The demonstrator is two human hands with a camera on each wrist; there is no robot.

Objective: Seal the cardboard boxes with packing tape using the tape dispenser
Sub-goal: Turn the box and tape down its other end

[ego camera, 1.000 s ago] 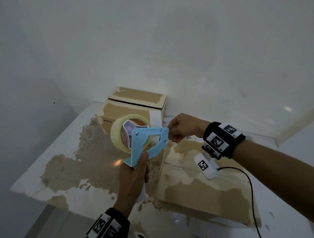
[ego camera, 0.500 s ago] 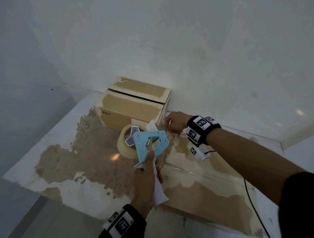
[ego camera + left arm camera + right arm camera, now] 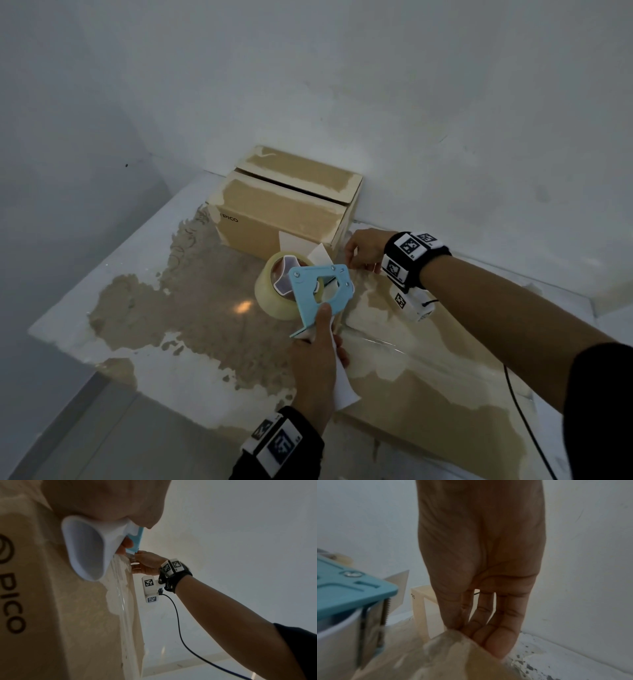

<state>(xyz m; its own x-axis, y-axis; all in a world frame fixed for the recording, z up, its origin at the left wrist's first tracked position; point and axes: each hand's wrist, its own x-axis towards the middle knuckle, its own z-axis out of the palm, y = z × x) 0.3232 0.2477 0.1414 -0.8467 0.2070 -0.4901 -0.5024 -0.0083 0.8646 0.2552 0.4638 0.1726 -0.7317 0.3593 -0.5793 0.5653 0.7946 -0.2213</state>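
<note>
The left hand [image 3: 317,370] gripped the handle of the blue tape dispenser [image 3: 320,284], held over the near cardboard box [image 3: 428,387]. The right hand [image 3: 364,248] pinched the clear tape end [image 3: 453,647] at that box's far edge, beside the PICO box [image 3: 284,209].

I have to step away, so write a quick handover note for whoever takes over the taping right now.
Left hand: grips the handle of the blue tape dispenser, held at the far end of the near box.
Right hand: fingers pinch the free end of the tape at that box's far edge.
Far box: against the wall, top flaps shut but the seam shows no tape.
Done: tape end pulled out and brought to the box.
Left: stick the end down, run tape along the near box's seam, cut it, then seal the far box.
</note>
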